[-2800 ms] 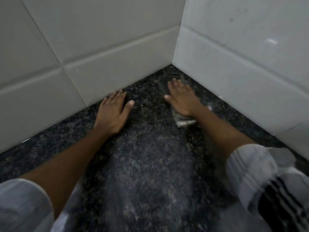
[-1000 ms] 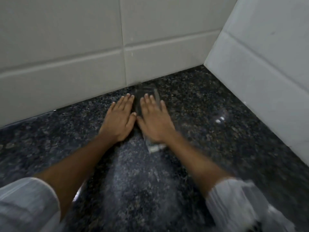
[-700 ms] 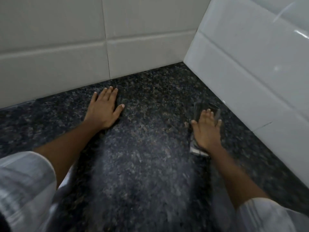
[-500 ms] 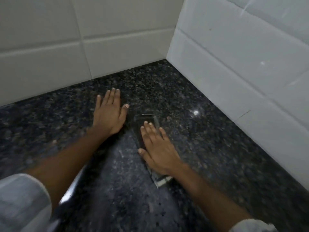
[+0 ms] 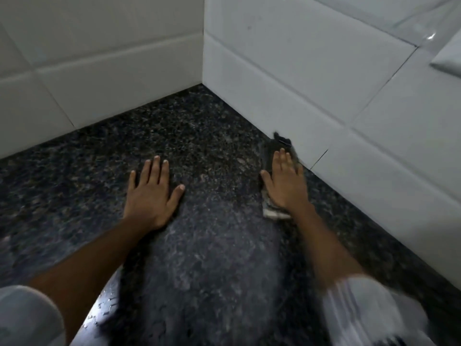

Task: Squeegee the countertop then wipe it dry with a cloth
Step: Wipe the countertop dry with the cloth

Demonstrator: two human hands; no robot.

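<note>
The countertop (image 5: 209, 151) is dark speckled granite that runs into a tiled corner. My left hand (image 5: 152, 193) lies flat on it, palm down, fingers spread, holding nothing. To the right, my right hand (image 5: 287, 183) presses flat on a folded dark cloth (image 5: 273, 212) with a pale lower edge. The cloth's far end (image 5: 282, 142) sticks out past my fingertips and touches the base of the right wall. No squeegee is in view.
White tiled walls close in the back (image 5: 99, 58) and the right (image 5: 349, 96), meeting at a corner (image 5: 203, 81). A shiny wet patch (image 5: 104, 308) glints near my left forearm at the counter's near side. My pale sleeves fill the lower corners.
My right hand has slid the cloth from beside my left hand out to the right wall. My left hand has stayed planted on the counter. The view has shifted left.
</note>
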